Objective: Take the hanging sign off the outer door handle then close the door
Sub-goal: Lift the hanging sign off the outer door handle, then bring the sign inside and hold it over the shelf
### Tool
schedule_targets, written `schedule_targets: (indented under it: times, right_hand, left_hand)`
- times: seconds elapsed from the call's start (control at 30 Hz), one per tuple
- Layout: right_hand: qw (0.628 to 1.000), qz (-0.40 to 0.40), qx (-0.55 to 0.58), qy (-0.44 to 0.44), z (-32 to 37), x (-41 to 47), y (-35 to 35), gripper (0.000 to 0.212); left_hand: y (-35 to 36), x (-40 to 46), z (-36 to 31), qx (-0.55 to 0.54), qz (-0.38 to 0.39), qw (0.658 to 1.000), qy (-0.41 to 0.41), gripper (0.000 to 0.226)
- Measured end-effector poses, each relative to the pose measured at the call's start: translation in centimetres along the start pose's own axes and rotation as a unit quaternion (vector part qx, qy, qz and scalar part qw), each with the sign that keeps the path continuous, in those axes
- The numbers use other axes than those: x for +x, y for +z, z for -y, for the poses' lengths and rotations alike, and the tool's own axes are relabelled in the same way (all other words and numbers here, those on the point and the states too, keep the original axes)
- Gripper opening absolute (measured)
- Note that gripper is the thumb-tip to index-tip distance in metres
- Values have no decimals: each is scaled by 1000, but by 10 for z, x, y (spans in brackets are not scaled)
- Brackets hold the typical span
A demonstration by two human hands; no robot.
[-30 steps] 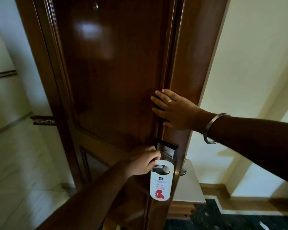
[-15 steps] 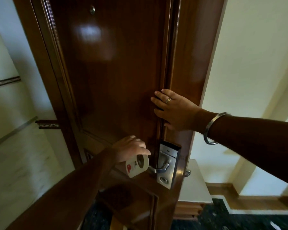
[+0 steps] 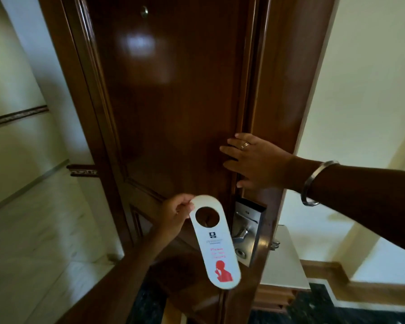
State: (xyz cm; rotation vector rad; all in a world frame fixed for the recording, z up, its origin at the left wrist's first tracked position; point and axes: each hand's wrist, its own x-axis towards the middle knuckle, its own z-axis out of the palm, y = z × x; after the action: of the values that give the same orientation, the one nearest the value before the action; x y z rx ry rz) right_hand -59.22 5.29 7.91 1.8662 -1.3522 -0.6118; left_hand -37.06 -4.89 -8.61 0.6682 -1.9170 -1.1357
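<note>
Since the earlier frame the hanging sign [image 3: 214,242] has swung out from lying sideways by the lock to hanging upright in front of the door, printed face toward the camera, w/ the left hand [image 3: 174,217] carrying it a bit further from the handle. Sign is now fully off the door handle [image 3: 240,234], which sits just beside it at abt 3 o'clock, not touching. Sign is white, rounded at both ends, round hole near the top, small dark logo mid-way, red text and a red figure at the bottom; text too blurred to read. It tilts slightly, bottom end toward 5 o'clock.

Left hand pinches the sign's top edge at abt 10 o'clock of the hole, thumb on the front face, fingers behind.

Handle is a silver lever on a metal lock plate [image 3: 249,230] w/ a dark strip along its top and a keyhole below.

Right hand [image 3: 255,163] is at abt 1 o'clock from the sign, flat and open against the door [image 3: 173,101] near its edge, fingers spread, holding nothing. Ring on one finger, metal bangle [image 3: 313,183] on the wrist.

Door is dark glossy wood w/ a peephole [image 3: 145,11] near 12 o'clock. Pale walls either side; at 4 o'clock beyond the door edge, a pale counter [image 3: 288,265] top.
</note>
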Motion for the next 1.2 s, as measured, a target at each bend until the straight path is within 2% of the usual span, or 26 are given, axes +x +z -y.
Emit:
schedule_targets:
  times: [0.1,0.17,0.27,0.37,0.43,0.53,0.57,0.63,0.7,0.8,0.93,1.03,1.1,1.2]
  right_hand:
    - [982,-13,185,20,13,-1,-7,73]
    - [933,-26,358,37,22,-6,-17,74]
    - [851,-21,524,35,33,-12,-28,46]
    - [824,-23,561,76,38,-26,-30,16]
    - [803,-16,585,109,37,-40,-27,9]
    - [763,-24,627,155,26,-69,-16,5]
    - [749,-24,639,174,22,-79,-11,5]
    - [718,-16,662,214,12,-104,6,7]
    - [695,6,677,240,2,-133,28,9]
    - [660,35,700,272,-12,-174,67,8]
    - [559,15,761,329,-35,-226,135,2]
    - [486,24,794,366,-38,-262,197,22]
    - [447,49,810,376,-27,-280,236,37]
    - [413,69,835,357,-12,-296,290,27]
  left_hand:
    - [-5,-10,-23,-124,-20,992,16,16]
    - [-8,-16,-39,-150,-21,988,24,17]
    - [-3,-23,-59,-169,-22,985,28,20]
    - [11,-30,-70,-191,-36,981,27,21]
    - [28,-41,-69,-192,-36,981,13,17]
    - [77,-74,-53,-175,14,983,-59,10]
    - [96,-89,-46,-175,28,980,-91,11]
    - [136,-113,-37,-173,51,971,-157,27]
    - [179,-128,-33,-189,71,962,-183,40]
    - [232,-126,-37,-195,69,962,-180,34]
    - [300,-98,-49,-173,57,968,-173,28]
    - [353,-74,-55,-151,57,969,-185,16]
    - [385,-58,-52,-136,44,965,-219,21]
    - [430,-33,-44,-109,12,962,-251,26]
